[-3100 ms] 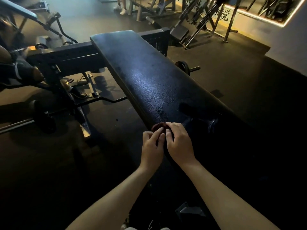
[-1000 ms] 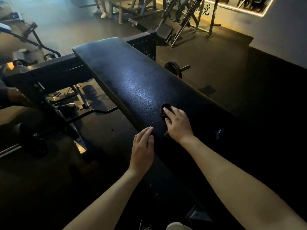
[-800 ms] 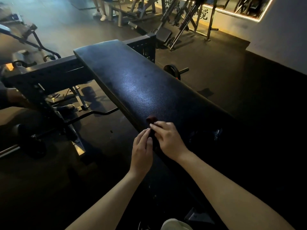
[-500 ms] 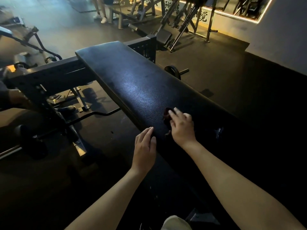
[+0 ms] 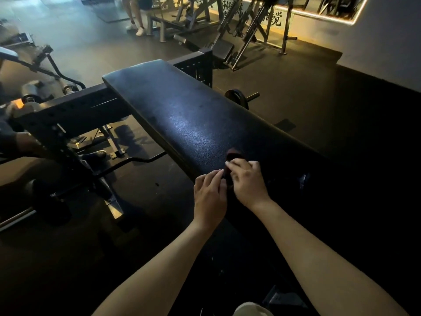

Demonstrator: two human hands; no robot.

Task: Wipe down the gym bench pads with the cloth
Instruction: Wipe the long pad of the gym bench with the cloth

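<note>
The long black bench pad (image 5: 182, 119) runs from upper left to lower right. A small dark red cloth (image 5: 232, 154) lies bunched on it near the pad's left edge. My right hand (image 5: 247, 182) lies over the cloth and presses it onto the pad with its fingers; the hand is motion-blurred and hides most of the cloth. My left hand (image 5: 210, 195) rests on the pad's left edge with relaxed fingers, its fingertips right beside the cloth and my right hand.
A black steel rack frame (image 5: 68, 110) and a barbell bar (image 5: 136, 159) stand left of the bench. A weight plate on a bar (image 5: 237, 98) lies to the right. Other machines (image 5: 227, 23) and a standing person's legs (image 5: 135, 17) are at the back.
My right hand has slid the cloth back across the pad toward its left edge, ending beside my left hand. The left hand has stayed on the edge.
</note>
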